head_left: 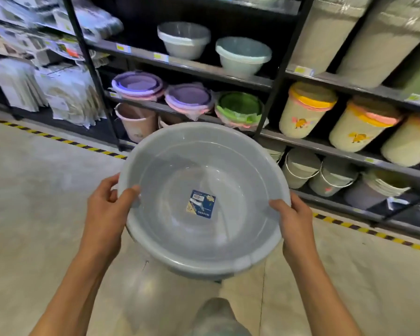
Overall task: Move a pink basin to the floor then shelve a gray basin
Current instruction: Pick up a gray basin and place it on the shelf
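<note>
Above the pale floor (34,202), in front of the dark shelving rack (180,66), one gray basin (170,214) is held level and open side up by two hands. One blue label (201,204) lies at its bottom. The left hand (104,209) clamps the rim on the basin's left, thumb hooked inside, fingers curled under the lip. The right hand (294,221) pinches the opposite rim the same way, thumb over the edge, fingers hidden beneath.

Beyond the basin, a yellow-and-black striped line (58,138) runs along the foot of the rack. On the shelf just behind the basin sit three stacks of lidded containers: two purple (136,84) and one green (239,106). One shelf higher stand two more basins, a gray one (183,40) and a pale blue-green one (243,55) to its right.
</note>
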The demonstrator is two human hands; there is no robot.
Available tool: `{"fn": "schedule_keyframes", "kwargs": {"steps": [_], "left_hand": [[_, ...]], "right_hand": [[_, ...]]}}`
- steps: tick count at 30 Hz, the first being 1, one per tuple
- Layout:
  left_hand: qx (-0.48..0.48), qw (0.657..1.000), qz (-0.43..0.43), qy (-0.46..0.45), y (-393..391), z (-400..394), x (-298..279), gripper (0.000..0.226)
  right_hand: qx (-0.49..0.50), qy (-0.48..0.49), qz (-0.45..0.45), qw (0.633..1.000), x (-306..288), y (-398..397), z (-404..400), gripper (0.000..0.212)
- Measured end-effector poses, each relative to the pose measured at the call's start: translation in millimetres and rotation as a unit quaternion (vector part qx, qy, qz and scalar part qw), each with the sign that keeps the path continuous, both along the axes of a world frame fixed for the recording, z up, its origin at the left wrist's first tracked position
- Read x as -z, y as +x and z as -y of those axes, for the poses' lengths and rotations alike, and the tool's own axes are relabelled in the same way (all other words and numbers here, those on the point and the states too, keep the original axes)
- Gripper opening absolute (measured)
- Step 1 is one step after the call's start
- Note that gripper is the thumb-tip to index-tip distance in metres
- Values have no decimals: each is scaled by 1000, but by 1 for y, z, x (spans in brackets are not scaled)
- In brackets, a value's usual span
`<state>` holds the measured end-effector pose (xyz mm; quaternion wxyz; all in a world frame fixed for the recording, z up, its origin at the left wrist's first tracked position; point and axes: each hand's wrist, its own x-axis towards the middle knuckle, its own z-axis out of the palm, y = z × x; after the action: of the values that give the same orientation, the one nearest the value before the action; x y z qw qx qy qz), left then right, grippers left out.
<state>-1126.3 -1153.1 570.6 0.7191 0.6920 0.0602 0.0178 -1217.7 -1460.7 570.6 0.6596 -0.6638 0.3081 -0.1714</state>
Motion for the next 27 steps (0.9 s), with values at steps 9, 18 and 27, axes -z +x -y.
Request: {"fn": "schedule_keyframes", "kwargs": {"steps": [9, 18, 27], "left_hand": [[68, 997, -29, 16, 150, 57, 27, 44], [82, 993, -51, 70, 299, 109, 44, 38], [150, 973, -109, 140, 448, 132, 118, 39]], "right_hand": [[62, -21, -25, 998, 21, 118, 50, 29], [50, -34, -47, 997, 53, 271, 107, 39], [50, -101, -114, 987, 122, 388, 130, 46]]}}
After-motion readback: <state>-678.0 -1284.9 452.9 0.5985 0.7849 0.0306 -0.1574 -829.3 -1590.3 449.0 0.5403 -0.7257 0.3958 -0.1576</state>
